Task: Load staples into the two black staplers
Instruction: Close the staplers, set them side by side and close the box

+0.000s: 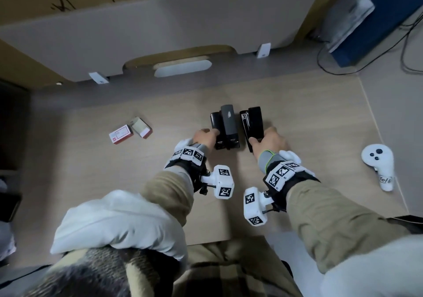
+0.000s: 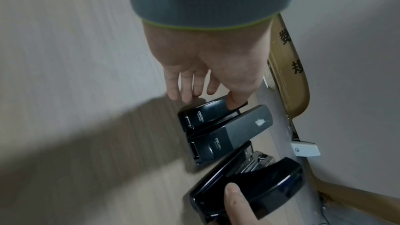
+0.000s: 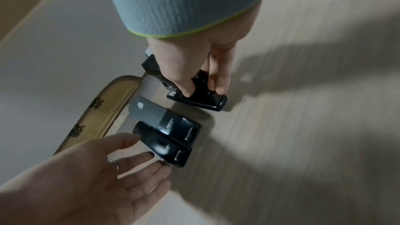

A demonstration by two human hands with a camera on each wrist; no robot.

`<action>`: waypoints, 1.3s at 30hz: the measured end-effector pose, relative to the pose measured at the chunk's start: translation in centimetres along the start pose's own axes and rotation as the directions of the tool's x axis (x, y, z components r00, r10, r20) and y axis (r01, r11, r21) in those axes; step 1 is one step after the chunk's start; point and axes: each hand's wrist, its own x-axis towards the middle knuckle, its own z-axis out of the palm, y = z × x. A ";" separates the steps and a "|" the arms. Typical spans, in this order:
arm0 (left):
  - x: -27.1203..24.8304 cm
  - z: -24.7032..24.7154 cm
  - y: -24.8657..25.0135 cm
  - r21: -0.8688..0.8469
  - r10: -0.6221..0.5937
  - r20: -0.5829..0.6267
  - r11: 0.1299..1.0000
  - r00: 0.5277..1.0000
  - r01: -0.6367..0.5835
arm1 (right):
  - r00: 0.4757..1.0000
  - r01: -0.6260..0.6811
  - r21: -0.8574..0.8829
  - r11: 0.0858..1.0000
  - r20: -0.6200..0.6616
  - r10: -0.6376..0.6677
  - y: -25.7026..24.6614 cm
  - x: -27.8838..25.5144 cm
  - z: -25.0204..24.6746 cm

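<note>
Three staplers lie side by side mid-table. The small black stapler [image 1: 214, 122] [image 2: 205, 114] [image 3: 164, 145] is the leftmost. My left hand [image 1: 209, 134] [image 2: 210, 98] has its thumb tip on this stapler's top, while the fingers stay straight and spread beside it. The other black stapler [image 1: 254, 125] [image 2: 249, 186] [image 3: 201, 97] is on the right, its top swung open and the metal magazine [image 2: 255, 160] showing. My right hand [image 1: 261, 137] [image 3: 204, 91] pinches its near end between thumb and fingers. Two staple boxes [image 1: 120, 134] [image 1: 141, 127] lie to the left, out of hand.
A grey-topped stapler [image 1: 229, 125] [image 2: 229, 134] [image 3: 164, 119] stands between the two black ones. A white controller [image 1: 378, 166] lies at the right. A grey partition [image 1: 160, 28] with a cut-out handle walls off the back. Cables and a blue box [image 1: 377, 21] are at the far right.
</note>
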 end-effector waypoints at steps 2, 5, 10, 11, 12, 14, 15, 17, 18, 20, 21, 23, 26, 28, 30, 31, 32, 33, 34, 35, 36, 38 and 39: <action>0.1 0.2 0.2 -0.010 0.009 0.027 1.000 1.000 -0.009 | 1.000 0.014 -0.008 1.000 0.014 -0.014 -0.4 0.4 0.3; 1.1 0.1 0.8 -0.038 0.018 0.054 0.999 0.998 -0.016 | 0.998 0.026 -0.009 1.000 0.054 -0.026 -1.3 1.5 0.6; 2.5 -1.3 1.0 -0.081 0.001 0.074 0.997 0.997 0.005 | 0.993 0.073 -0.028 0.997 0.095 -0.070 -2.6 2.1 0.9; 2.5 -1.9 1.1 -0.084 0.000 0.077 0.996 0.997 0.007 | 0.994 0.060 -0.035 0.998 0.095 -0.056 -2.9 2.1 0.9; 2.6 -2.2 1.1 -0.085 0.000 0.075 0.996 0.997 0.007 | 0.995 0.030 -0.038 0.999 0.096 -0.026 -3.0 2.2 0.9; 2.8 -3.1 1.2 -0.108 -0.011 0.050 0.994 0.999 0.017 | 0.997 -0.006 -0.067 0.998 0.078 0.012 -3.9 2.5 0.5; 2.8 -3.7 1.3 -0.137 -0.015 0.043 0.990 0.999 0.020 | 0.999 -0.012 -0.084 0.996 0.042 0.015 -4.5 2.6 0.4; 2.9 -5.3 1.5 -0.195 0.015 0.016 0.981 1.000 -0.012 | 0.998 0.012 -0.102 0.995 -0.054 -0.017 -6.4 2.4 0.5; 2.9 -6.6 1.5 -0.230 0.037 -0.006 0.972 0.999 -0.038 | 0.993 0.052 -0.113 0.992 -0.096 -0.063 -7.7 2.2 0.7; 3.2 -9.3 1.5 -0.250 0.098 -0.070 0.962 0.993 -0.112 | 0.979 0.114 -0.130 0.985 -0.154 -0.134 -10.2 1.5 1.8; 3.3 -11.1 1.3 -0.214 0.125 -0.118 0.966 0.985 -0.148 | 0.975 0.123 -0.146 0.982 -0.164 -0.147 -11.5 1.2 2.7; 3.9 -13.7 1.0 -0.126 0.159 -0.213 0.974 0.964 -0.188 | 0.976 0.117 -0.203 0.972 -0.159 -0.151 -12.9 0.8 4.1; 5.7 -20.0 -1.2 -0.082 0.155 -0.324 0.978 0.933 -0.191 | 0.968 0.190 -0.332 0.924 -0.093 -0.233 -16.5 -1.0 7.8; 6.2 -22.4 -2.4 0.006 0.154 -0.372 0.986 0.915 -0.164 | 0.964 0.240 -0.328 0.914 -0.030 -0.263 -17.9 -1.7 9.6; 7.3 -25.1 -4.4 0.070 0.115 -0.383 0.993 0.916 -0.095 | 0.957 0.288 -0.283 0.915 0.060 -0.283 -19.9 -2.7 12.6; 7.9 -26.1 -5.3 0.060 0.094 -0.369 0.995 0.925 -0.077 | 0.952 0.305 -0.267 0.914 0.100 -0.289 -20.9 -3.0 13.9; 8.5 -27.2 -6.1 0.053 0.091 -0.352 0.996 0.932 -0.077 | 0.947 0.319 -0.265 0.910 0.130 -0.294 -21.9 -3.4 15.2; 9.0 -27.8 -6.6 0.052 0.092 -0.333 0.996 0.939 -0.079 | 0.942 0.331 -0.266 0.905 0.150 -0.300 -22.6 -3.6 16.0; 9.3 -28.1 -6.6 0.061 0.096 -0.311 0.995 0.946 -0.081 | 0.936 0.345 -0.265 0.900 0.168 -0.309 -23.1 -3.7 16.5; 9.8 -28.7 -6.9 0.071 0.092 -0.279 0.995 0.956 -0.075 | 0.929 0.360 -0.265 0.894 0.186 -0.319 -23.8 -3.8 17.4; 10.3 -29.0 -7.1 0.093 0.098 -0.248 0.993 0.964 -0.077 | 0.924 0.372 -0.264 0.890 0.201 -0.326 -24.5 -3.8 18.4; 11.3 -29.0 -7.9 0.133 0.113 -0.239 0.988 0.964 -0.083 | 0.909 0.402 -0.270 0.875 0.235 -0.345 -25.5 -3.9 19.9; 11.8 -29.0 -8.3 0.151 0.128 -0.251 0.984 0.960 -0.092 | 0.899 0.422 -0.280 0.863 0.254 -0.357 -25.9 -3.9 20.7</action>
